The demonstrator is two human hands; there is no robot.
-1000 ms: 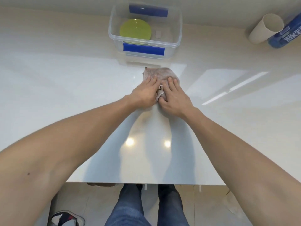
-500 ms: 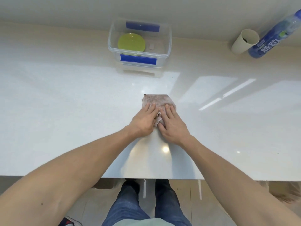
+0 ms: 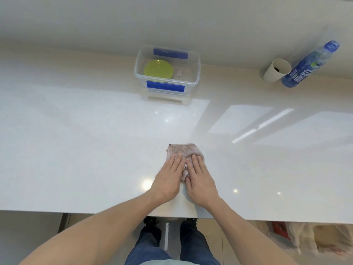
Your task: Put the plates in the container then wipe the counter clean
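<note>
A pinkish-grey cloth (image 3: pixel 183 151) lies flat on the white counter (image 3: pixel 76 150), near its front edge. My left hand (image 3: pixel 168 178) and my right hand (image 3: pixel 200 178) press down on the cloth side by side, palms flat, fingers together. At the back of the counter stands a clear plastic container (image 3: pixel 196 73) with blue clips. A yellow-green plate (image 3: pixel 158 69) lies inside it, with a small grey piece beside it.
A paper cup (image 3: pixel 277 73) and a blue drink bottle (image 3: pixel 309 66) stand at the back right against the wall. The counter's front edge runs just below my wrists. Bags sit on the floor at the lower right.
Both hands have dragged the cloth back from just in front of the container toward the counter's front edge. The container and plate have not moved.
</note>
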